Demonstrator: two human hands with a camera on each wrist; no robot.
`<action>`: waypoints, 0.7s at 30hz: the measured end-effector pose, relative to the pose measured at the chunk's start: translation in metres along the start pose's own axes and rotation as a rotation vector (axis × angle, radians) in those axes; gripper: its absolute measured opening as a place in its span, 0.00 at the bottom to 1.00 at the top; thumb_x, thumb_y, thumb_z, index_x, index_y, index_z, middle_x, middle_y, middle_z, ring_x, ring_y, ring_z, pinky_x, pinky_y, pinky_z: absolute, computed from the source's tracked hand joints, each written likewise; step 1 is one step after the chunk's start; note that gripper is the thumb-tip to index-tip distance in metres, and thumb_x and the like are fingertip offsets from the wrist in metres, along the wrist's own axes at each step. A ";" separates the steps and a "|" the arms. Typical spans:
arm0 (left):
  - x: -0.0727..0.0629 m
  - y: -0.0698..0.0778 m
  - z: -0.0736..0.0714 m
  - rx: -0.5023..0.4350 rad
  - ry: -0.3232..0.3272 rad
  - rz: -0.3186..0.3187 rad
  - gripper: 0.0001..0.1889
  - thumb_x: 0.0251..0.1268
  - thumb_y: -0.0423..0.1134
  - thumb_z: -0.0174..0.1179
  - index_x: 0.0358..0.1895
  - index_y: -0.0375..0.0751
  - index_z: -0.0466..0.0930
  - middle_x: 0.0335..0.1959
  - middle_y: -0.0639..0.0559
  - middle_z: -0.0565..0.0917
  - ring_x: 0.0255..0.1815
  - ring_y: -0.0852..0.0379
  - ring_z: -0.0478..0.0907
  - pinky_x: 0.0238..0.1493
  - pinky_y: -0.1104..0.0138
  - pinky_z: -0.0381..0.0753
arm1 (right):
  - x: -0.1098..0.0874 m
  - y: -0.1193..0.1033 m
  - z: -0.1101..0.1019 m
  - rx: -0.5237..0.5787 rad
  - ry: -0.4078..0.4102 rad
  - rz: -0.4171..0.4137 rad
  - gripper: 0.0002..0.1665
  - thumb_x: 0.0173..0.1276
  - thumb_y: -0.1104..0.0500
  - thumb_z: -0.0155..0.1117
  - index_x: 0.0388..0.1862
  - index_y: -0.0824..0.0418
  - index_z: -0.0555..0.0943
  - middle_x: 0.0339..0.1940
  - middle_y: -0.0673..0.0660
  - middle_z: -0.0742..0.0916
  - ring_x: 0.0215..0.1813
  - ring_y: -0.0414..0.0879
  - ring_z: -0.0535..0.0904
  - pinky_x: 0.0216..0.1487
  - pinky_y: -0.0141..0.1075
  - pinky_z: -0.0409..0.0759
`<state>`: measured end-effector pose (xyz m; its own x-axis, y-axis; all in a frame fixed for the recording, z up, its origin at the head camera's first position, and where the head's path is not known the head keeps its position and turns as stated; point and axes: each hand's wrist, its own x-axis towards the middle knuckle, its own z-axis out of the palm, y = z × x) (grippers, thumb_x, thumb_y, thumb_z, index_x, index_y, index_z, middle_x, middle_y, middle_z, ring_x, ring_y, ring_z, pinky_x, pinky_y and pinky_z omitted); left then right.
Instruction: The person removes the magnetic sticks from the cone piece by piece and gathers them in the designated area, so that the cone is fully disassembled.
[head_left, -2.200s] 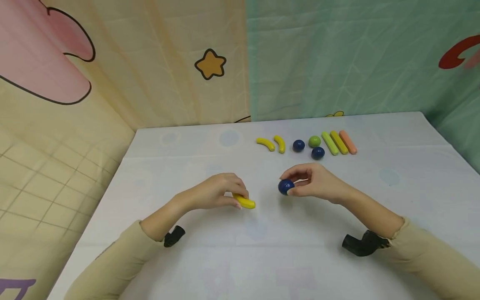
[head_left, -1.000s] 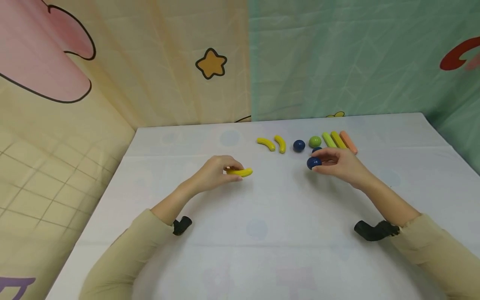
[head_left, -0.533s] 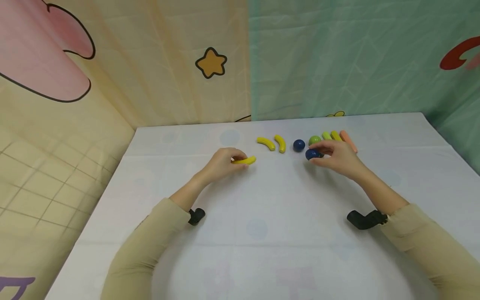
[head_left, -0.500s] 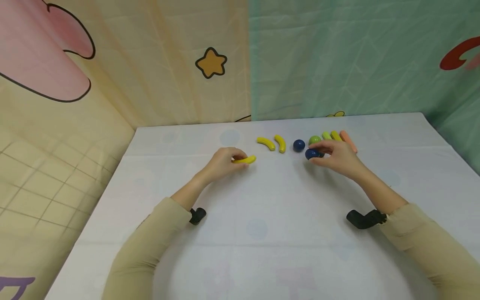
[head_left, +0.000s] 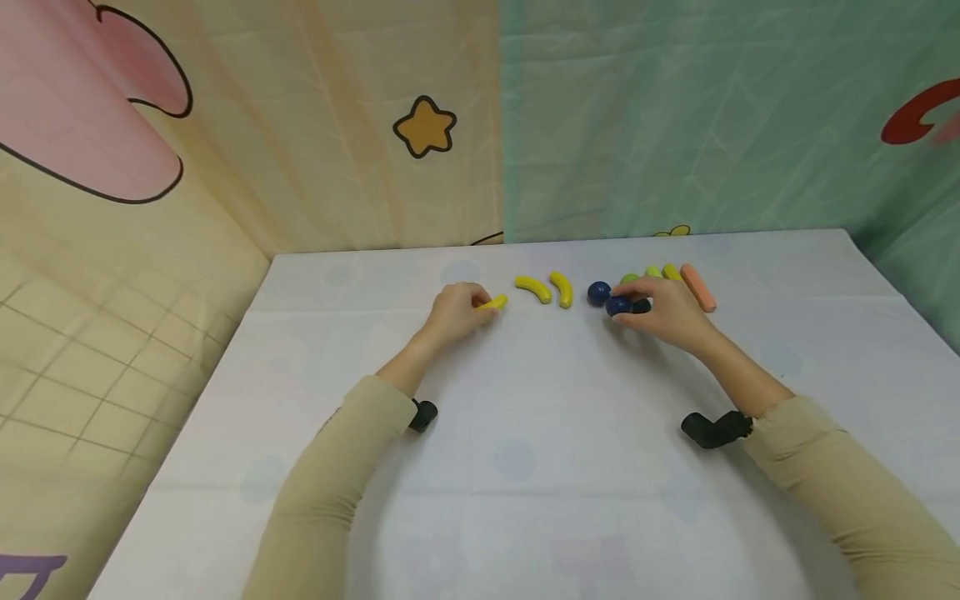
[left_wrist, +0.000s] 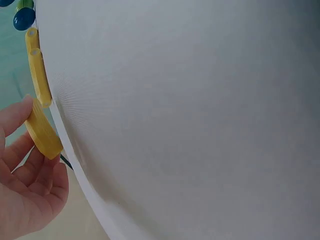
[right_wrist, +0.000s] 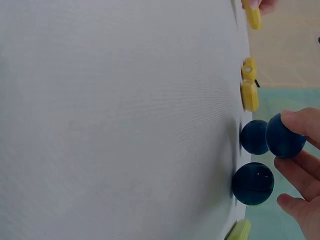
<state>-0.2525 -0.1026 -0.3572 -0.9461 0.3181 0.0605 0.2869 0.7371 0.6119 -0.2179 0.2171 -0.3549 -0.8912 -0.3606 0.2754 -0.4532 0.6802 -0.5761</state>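
Note:
My left hand [head_left: 454, 315] pinches a small yellow toy banana [left_wrist: 43, 131] between thumb and fingers, just left of two more toy bananas [head_left: 532, 289] lying at the back of the table. In my right hand [head_left: 671, 315] a dark blue ball [right_wrist: 284, 136] is held by thumb and fingertips. Another blue ball [head_left: 598, 292] sits just to its left, and a third blue ball [right_wrist: 253, 183] is partly covered by the hand in the head view. Behind the right fingers, a green ball [head_left: 628, 277] shows only its top.
Right of the balls lie a light green stick [head_left: 653, 272], a yellow stick [head_left: 671, 272] and an orange stick [head_left: 698, 288], the first two partly hidden. A white cloth covers the table [head_left: 517, 500]; printed curtains [head_left: 645, 117] hang behind its back edge.
Both hands have moved toward the back of the table with the banana and ball still held. The right hand first went right, then slightly back left, beside the resting balls.

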 end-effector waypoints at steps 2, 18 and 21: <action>0.004 -0.001 0.002 0.013 0.011 -0.016 0.10 0.58 0.38 0.65 0.38 0.35 0.84 0.33 0.47 0.82 0.34 0.53 0.74 0.37 0.66 0.72 | 0.000 0.001 0.000 0.003 -0.010 0.011 0.21 0.55 0.64 0.71 0.47 0.69 0.80 0.45 0.65 0.83 0.44 0.54 0.77 0.47 0.49 0.75; 0.021 0.007 0.006 0.046 -0.091 0.051 0.10 0.57 0.35 0.65 0.40 0.34 0.83 0.38 0.45 0.83 0.41 0.52 0.76 0.49 0.63 0.72 | 0.005 0.004 0.002 -0.001 -0.034 0.014 0.20 0.55 0.65 0.71 0.46 0.69 0.80 0.46 0.66 0.83 0.46 0.55 0.77 0.48 0.49 0.75; 0.023 0.008 0.007 0.062 -0.103 0.058 0.10 0.57 0.34 0.65 0.41 0.34 0.83 0.39 0.45 0.83 0.42 0.52 0.75 0.51 0.63 0.71 | 0.006 0.004 0.003 -0.006 -0.041 0.012 0.19 0.54 0.65 0.71 0.46 0.69 0.81 0.46 0.66 0.83 0.46 0.55 0.77 0.48 0.49 0.75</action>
<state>-0.2712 -0.0849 -0.3563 -0.9080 0.4188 0.0112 0.3528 0.7499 0.5597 -0.2250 0.2157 -0.3580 -0.8948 -0.3786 0.2366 -0.4431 0.6884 -0.5742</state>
